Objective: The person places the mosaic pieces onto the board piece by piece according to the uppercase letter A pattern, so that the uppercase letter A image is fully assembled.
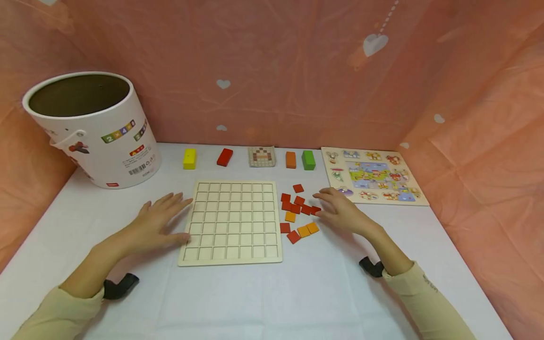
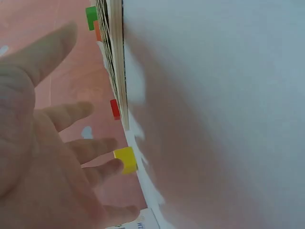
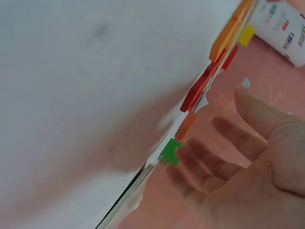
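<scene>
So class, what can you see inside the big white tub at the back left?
The white tub stands open; only its dark inner wall shows. Its bottom is hidden by the rim, so any contents cannot be seen.

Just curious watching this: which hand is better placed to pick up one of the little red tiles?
Probably the right hand: its fingertips reach the red tiles beside the grid board, while the left hand rests at the board's far edge.
</scene>
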Demonstrator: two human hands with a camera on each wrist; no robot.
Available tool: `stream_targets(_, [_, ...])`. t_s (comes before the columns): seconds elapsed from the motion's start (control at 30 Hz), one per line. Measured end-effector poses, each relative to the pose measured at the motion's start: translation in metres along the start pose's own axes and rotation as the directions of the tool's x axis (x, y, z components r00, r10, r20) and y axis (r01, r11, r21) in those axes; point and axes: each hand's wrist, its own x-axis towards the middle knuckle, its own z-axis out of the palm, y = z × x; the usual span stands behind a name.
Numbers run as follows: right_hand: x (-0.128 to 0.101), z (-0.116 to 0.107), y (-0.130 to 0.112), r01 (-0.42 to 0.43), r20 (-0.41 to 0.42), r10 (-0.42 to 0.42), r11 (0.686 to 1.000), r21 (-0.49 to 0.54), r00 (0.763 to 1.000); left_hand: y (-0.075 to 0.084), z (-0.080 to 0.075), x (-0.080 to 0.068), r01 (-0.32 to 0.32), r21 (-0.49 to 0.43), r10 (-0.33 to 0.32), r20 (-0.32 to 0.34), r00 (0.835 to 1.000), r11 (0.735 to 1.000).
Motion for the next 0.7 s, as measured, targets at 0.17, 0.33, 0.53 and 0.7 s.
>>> stream_targets(0.17, [0.006, -0.001, 0.010, 0.024, 0.012, -0.025, 0.996, 0.086, 1.000, -0.005, 0.005, -0.005, 0.010, -0.077, -0.005, 0.064, 0.998, 0.997])
stream_targets(0.33, [0.011, 0.001, 0.012, 0.051, 0.028, -0.053, 0.994, 0.098, 0.998, -0.007, 0.006, -0.006, -0.003, -0.112, 0.014, 0.096, 0.995, 0.994])
stream_targets(0.53, [0.012, 0.002, 0.012, 0.085, -0.001, -0.085, 0.991, 0.099, 0.996, -0.010, 0.009, -0.006, -0.044, -0.152, 0.056, 0.081, 0.995, 0.987])
stream_targets(0.7, [0.014, 0.004, 0.013, 0.064, 0.011, -0.066, 0.989, 0.136, 0.998, -0.012, 0.013, -0.004, -0.060, -0.156, 0.071, 0.063, 0.995, 0.986])
